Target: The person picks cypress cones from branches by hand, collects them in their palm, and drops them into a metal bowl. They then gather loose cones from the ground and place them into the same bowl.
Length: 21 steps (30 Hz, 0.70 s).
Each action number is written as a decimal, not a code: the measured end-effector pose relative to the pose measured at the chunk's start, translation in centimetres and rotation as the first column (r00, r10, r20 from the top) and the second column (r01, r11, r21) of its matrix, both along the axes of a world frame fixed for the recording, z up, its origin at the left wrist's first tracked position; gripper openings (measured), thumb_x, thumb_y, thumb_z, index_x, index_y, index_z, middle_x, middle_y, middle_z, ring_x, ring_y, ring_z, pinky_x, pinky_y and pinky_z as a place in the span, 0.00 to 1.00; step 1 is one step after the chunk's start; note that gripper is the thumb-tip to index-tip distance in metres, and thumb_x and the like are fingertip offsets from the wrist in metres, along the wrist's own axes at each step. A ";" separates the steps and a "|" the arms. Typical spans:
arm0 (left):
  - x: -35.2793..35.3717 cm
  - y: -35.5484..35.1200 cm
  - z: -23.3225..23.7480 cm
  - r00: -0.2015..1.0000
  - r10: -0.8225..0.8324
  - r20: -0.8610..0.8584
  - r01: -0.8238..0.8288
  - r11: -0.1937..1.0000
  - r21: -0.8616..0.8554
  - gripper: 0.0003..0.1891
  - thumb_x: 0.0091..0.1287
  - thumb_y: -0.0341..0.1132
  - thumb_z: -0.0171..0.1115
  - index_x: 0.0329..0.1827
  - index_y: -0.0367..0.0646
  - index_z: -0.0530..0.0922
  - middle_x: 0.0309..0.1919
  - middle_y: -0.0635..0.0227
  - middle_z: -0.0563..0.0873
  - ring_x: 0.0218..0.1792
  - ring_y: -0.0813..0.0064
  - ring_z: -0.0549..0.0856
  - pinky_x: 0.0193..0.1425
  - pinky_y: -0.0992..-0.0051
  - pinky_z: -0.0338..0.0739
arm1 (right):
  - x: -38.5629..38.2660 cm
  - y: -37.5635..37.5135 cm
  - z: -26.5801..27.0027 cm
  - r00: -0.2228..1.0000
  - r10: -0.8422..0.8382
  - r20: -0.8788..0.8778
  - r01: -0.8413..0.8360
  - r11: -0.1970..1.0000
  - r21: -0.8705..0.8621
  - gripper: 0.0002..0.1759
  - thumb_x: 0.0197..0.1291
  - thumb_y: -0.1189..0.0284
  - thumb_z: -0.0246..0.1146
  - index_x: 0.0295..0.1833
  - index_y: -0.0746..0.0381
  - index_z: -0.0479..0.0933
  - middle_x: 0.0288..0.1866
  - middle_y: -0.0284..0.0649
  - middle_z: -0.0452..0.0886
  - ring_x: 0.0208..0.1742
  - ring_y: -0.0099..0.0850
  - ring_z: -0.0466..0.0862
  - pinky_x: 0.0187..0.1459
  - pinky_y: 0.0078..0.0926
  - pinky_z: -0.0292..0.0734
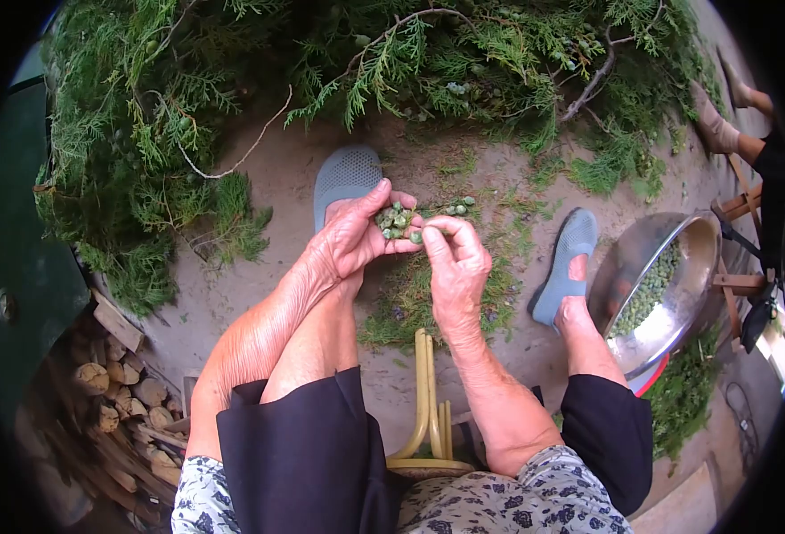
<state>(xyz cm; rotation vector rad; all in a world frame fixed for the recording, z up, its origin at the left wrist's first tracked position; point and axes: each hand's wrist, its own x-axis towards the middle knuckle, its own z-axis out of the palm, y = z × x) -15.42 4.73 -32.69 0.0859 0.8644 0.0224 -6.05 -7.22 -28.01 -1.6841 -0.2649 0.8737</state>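
Note:
My left hand (354,233) is cupped palm up in front of my left shoe, holding a small heap of round green cones (397,219). Close against its fingers, my right hand (457,267) has thumb and forefinger pinched together. A single green cone (416,238) shows at those fingertips; how firmly it is held is hard to see. On the ground just beyond my right hand lie a few more green cones (463,205). Scattered green leaf scraps (383,329) cover the floor below both hands.
Cut evergreen branches (499,62) are heaped ahead and to the left. A large steel basin (673,334) with green cones inside stands tilted at the right, beside a wooden stool frame (741,283). Another person's feet (713,120) are at upper right. Stacked firewood (134,392) lies lower left.

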 end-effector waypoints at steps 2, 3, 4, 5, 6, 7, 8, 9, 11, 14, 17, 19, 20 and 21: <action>0.1 0.1 0.3 1.000 -0.013 0.005 0.014 1.000 -0.025 0.20 0.71 0.44 0.55 0.46 0.30 0.75 0.40 0.54 0.82 0.39 0.62 0.85 0.44 0.62 0.86 | 0.9 0.0 -0.2 0.985 -0.025 -0.171 0.017 0.999 -0.045 0.07 0.61 0.80 0.59 0.44 0.70 0.75 0.33 0.37 0.82 0.33 0.22 0.82 0.38 0.19 0.78; 0.2 0.0 0.4 0.999 -0.042 -0.006 0.042 0.999 -0.008 0.20 0.71 0.43 0.54 0.47 0.30 0.75 0.39 0.54 0.82 0.39 0.63 0.85 0.44 0.62 0.86 | 1.2 0.1 -0.7 0.985 -0.024 -0.170 0.017 0.999 -0.044 0.07 0.61 0.80 0.59 0.44 0.70 0.75 0.33 0.37 0.82 0.33 0.22 0.82 0.38 0.19 0.78; 0.2 0.0 0.5 0.997 -0.071 -0.019 0.071 0.997 0.008 0.19 0.71 0.43 0.54 0.47 0.30 0.75 0.39 0.55 0.82 0.38 0.64 0.85 0.44 0.63 0.86 | 1.5 0.1 -1.2 0.975 -0.022 -0.221 0.000 0.995 -0.101 0.09 0.61 0.80 0.60 0.46 0.70 0.76 0.33 0.38 0.82 0.34 0.22 0.82 0.37 0.19 0.78; 0.3 0.0 0.6 0.997 -0.071 -0.020 0.071 0.997 0.008 0.19 0.71 0.43 0.54 0.47 0.30 0.75 0.39 0.55 0.82 0.38 0.64 0.85 0.44 0.63 0.86 | 1.8 0.1 -1.5 0.962 -0.023 -0.272 -0.021 0.987 -0.156 0.11 0.60 0.80 0.60 0.48 0.70 0.76 0.33 0.39 0.83 0.34 0.22 0.82 0.37 0.19 0.79; 0.4 -0.1 0.7 0.995 -0.092 -0.032 0.093 0.995 0.042 0.18 0.71 0.42 0.54 0.48 0.31 0.75 0.40 0.56 0.82 0.39 0.66 0.85 0.44 0.64 0.86 | 2.2 0.3 -1.5 0.962 0.036 -0.272 -0.085 0.982 -0.170 0.12 0.59 0.81 0.60 0.49 0.70 0.76 0.33 0.39 0.83 0.34 0.21 0.82 0.37 0.19 0.78; 0.5 -0.1 0.7 0.993 -0.112 -0.045 0.115 0.990 0.076 0.17 0.71 0.41 0.54 0.48 0.32 0.76 0.40 0.58 0.82 0.39 0.67 0.85 0.44 0.66 0.86 | 2.3 0.4 -1.4 0.961 0.036 -0.274 -0.085 0.982 -0.171 0.12 0.59 0.81 0.60 0.49 0.70 0.76 0.33 0.39 0.83 0.34 0.21 0.82 0.37 0.19 0.78; 0.3 -0.3 0.3 0.993 -0.113 -0.046 0.116 0.990 0.074 0.17 0.71 0.41 0.54 0.48 0.32 0.76 0.40 0.58 0.82 0.39 0.67 0.85 0.44 0.66 0.86 | 2.5 0.6 -1.0 0.956 0.105 -0.275 -0.161 0.969 -0.187 0.12 0.58 0.80 0.61 0.48 0.70 0.77 0.32 0.39 0.83 0.33 0.21 0.82 0.37 0.19 0.78; 0.3 -0.4 -0.1 0.989 -0.139 -0.056 0.143 0.986 0.081 0.15 0.71 0.40 0.54 0.48 0.34 0.76 0.40 0.59 0.82 0.40 0.69 0.84 0.44 0.67 0.85 | 2.6 0.8 -0.8 0.945 0.175 -0.277 -0.235 0.951 -0.202 0.11 0.57 0.80 0.62 0.47 0.69 0.78 0.31 0.39 0.83 0.33 0.21 0.82 0.37 0.19 0.78; 0.1 -0.7 -0.7 0.984 -0.165 -0.067 0.170 0.982 0.087 0.14 0.71 0.39 0.55 0.49 0.35 0.76 0.41 0.60 0.82 0.41 0.70 0.84 0.43 0.69 0.85 | 2.3 1.0 -0.9 0.953 0.207 -0.220 -0.262 0.929 -0.262 0.10 0.56 0.80 0.63 0.45 0.69 0.79 0.32 0.37 0.82 0.32 0.20 0.80 0.36 0.18 0.76; 0.2 -0.7 -0.5 0.978 -0.180 -0.108 0.191 0.975 0.111 0.13 0.71 0.38 0.54 0.48 0.37 0.76 0.41 0.61 0.82 0.42 0.71 0.84 0.42 0.72 0.84 | 1.8 0.9 -1.5 0.954 0.299 -0.018 -0.287 0.896 -0.338 0.08 0.55 0.80 0.64 0.42 0.68 0.79 0.33 0.34 0.81 0.29 0.18 0.76 0.33 0.17 0.74; 0.2 -0.7 -0.3 0.977 -0.178 -0.114 0.192 0.974 0.121 0.12 0.71 0.38 0.54 0.46 0.37 0.77 0.41 0.61 0.81 0.43 0.72 0.83 0.42 0.71 0.85 | 1.5 0.4 -1.9 0.947 0.302 0.107 -0.253 0.911 -0.326 0.07 0.55 0.78 0.65 0.39 0.67 0.79 0.33 0.35 0.80 0.28 0.18 0.76 0.31 0.18 0.73; 0.3 -0.2 0.1 0.979 -0.187 -0.083 0.195 0.974 0.112 0.11 0.70 0.35 0.55 0.44 0.35 0.77 0.41 0.61 0.81 0.42 0.70 0.83 0.43 0.68 0.86 | 1.7 0.3 -1.8 0.964 0.253 0.084 -0.219 0.929 -0.297 0.06 0.54 0.77 0.66 0.38 0.66 0.79 0.34 0.37 0.80 0.29 0.19 0.76 0.30 0.19 0.73; 0.4 -0.1 0.3 0.979 -0.185 -0.084 0.194 0.974 0.113 0.11 0.70 0.35 0.55 0.44 0.35 0.77 0.41 0.61 0.81 0.42 0.70 0.83 0.43 0.68 0.86 | 1.9 0.1 -1.3 0.979 0.108 -0.173 -0.136 0.978 -0.159 0.06 0.55 0.77 0.65 0.38 0.66 0.78 0.34 0.36 0.80 0.29 0.18 0.76 0.29 0.18 0.72; 0.5 0.0 0.5 0.985 -0.157 -0.073 0.164 0.981 0.104 0.10 0.70 0.34 0.55 0.44 0.34 0.76 0.40 0.61 0.81 0.41 0.69 0.84 0.43 0.67 0.86 | 2.2 -0.1 -1.0 0.901 -0.008 -0.434 -0.014 0.999 -0.048 0.06 0.57 0.77 0.65 0.39 0.66 0.78 0.34 0.34 0.79 0.29 0.18 0.76 0.29 0.17 0.71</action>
